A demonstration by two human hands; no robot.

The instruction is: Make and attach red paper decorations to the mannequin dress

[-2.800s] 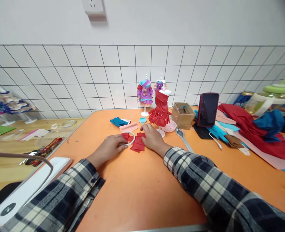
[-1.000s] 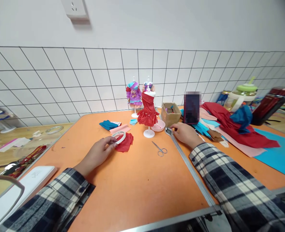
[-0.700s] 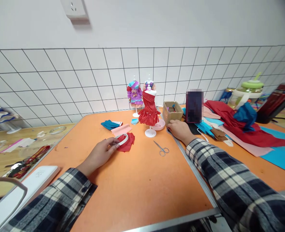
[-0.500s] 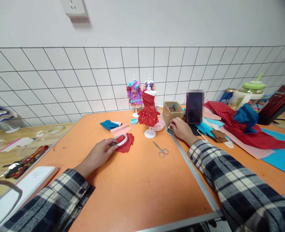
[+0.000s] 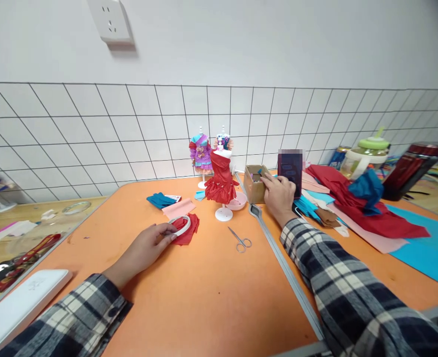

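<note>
My left hand (image 5: 154, 246) is closed on a white roll of tape (image 5: 183, 226), a thin ring held tilted over a crumpled piece of red cloth (image 5: 191, 230). My right hand (image 5: 278, 194) is at the near right rim of a small cardboard box (image 5: 253, 190). Its fingers reach forward over the rim, the index fingertip at the opening; nothing shows in them, and the thumb is hidden. Between my hands, a mini dress form wears a ruffled red dress (image 5: 221, 173) on a white round base. Small scissors (image 5: 240, 240) lie in front of it, blades pointing away.
Behind stand two more dressed forms, one in a purple outfit (image 5: 202, 152). A pink bowl (image 5: 238, 201) sits beside the red dress. A phone (image 5: 290, 172) stands right of the box. Red fabric (image 5: 367, 208), a cup (image 5: 367, 153) and a dark tumbler (image 5: 408, 171) are at the right.
My right hand has moved from the table beside the box's front up to its rim. The left hand still holds the tape over the red cloth. The view has shifted slightly.
</note>
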